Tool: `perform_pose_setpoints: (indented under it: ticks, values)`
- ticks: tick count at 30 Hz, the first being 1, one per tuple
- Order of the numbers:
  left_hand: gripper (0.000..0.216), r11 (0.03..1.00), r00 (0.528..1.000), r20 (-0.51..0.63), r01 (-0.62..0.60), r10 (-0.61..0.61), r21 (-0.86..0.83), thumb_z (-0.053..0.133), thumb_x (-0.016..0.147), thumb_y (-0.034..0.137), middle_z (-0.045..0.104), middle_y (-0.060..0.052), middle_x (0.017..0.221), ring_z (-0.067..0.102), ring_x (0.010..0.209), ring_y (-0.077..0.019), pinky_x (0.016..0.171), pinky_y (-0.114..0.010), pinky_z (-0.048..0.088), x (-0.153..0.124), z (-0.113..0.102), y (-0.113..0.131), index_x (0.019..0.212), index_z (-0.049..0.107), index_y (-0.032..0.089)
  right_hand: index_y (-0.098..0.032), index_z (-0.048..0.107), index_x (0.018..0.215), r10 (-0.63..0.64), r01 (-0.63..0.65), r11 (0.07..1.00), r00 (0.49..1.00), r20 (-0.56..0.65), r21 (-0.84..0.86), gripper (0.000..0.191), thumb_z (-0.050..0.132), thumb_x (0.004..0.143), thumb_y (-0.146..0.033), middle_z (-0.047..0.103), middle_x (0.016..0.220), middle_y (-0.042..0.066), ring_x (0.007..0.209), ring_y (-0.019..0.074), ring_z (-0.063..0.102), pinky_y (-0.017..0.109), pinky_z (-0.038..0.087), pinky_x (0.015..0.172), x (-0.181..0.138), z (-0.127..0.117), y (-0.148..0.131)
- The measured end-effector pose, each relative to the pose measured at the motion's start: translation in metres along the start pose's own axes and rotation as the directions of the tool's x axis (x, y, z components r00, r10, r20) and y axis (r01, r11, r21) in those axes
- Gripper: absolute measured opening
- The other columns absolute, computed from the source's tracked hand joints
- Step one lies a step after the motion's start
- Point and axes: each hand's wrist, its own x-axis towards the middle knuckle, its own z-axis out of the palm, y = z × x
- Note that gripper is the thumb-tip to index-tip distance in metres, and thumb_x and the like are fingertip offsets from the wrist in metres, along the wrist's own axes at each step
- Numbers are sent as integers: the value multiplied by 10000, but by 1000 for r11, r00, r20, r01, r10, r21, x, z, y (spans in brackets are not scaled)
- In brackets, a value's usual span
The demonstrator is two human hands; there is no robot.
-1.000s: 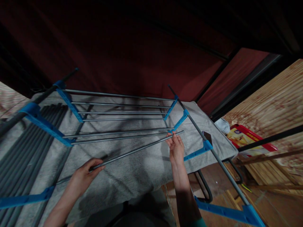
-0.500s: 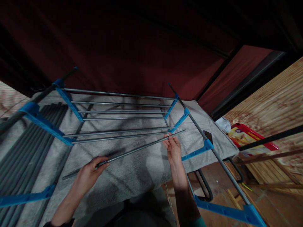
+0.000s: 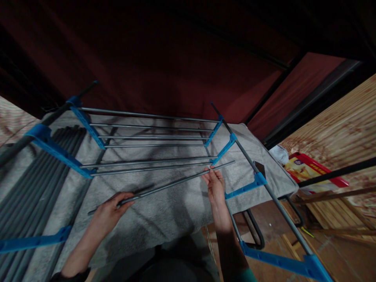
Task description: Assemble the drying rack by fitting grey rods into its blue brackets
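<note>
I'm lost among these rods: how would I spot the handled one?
Find the blue-bracketed frame over the gray cloth. On the near side of its crossbars, a thin rod slants; unlike them, it is gripped by left hand and right hand.

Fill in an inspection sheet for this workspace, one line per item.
Surface: grey cloth, creased, spread under the work.
Job's things: loose rod held at a slant; six crossbars span pairs of blue brackets; grey tubes lie side by side at the left.
Clutter: dark flat object, phone-like, beside the right-hand side pole.
Hands: left hand grips the rod toward its near end; right hand pinches it toward the far end.
Cables: nothing clearly seen.
Surroundings: dark red fabric behind; red-and-yellow package at right.
</note>
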Motion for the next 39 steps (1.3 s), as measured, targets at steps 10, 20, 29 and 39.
perform_pose_setpoints:
  ticks: [10,20,29,39]
  values:
    - [398,998,998,-9,-66,67,20,584,825,600,775,-52,973,728,890,-250,809,-321,556,5,9,8,968,723,255,-230,674,904,111,-113,993,992,62,41,276,853,710,-312,767,865,-1,775,135,726,270,623,749,-18,15,16]
    - [352,992,992,-30,-120,121,38,552,862,562,757,-47,952,718,901,-247,835,-343,555,5,10,25,939,711,257,-218,685,871,226,-229,973,969,100,20,229,836,718,-296,772,886,26,784,157,728,311,626,767,-34,23,33]
    - [389,991,993,24,-120,119,58,510,883,565,759,-65,980,711,928,-258,848,-359,540,3,13,31,985,712,249,-224,696,863,252,-253,967,958,137,-12,222,838,719,-315,761,878,11,767,153,711,330,606,819,-42,27,46]
    - [306,987,989,-57,-127,133,99,530,878,503,749,-69,941,697,883,-269,831,-386,527,1,11,41,922,699,252,-291,686,868,252,-241,967,956,152,-86,130,775,776,-316,754,912,-7,804,167,711,369,601,868,-53,33,51]
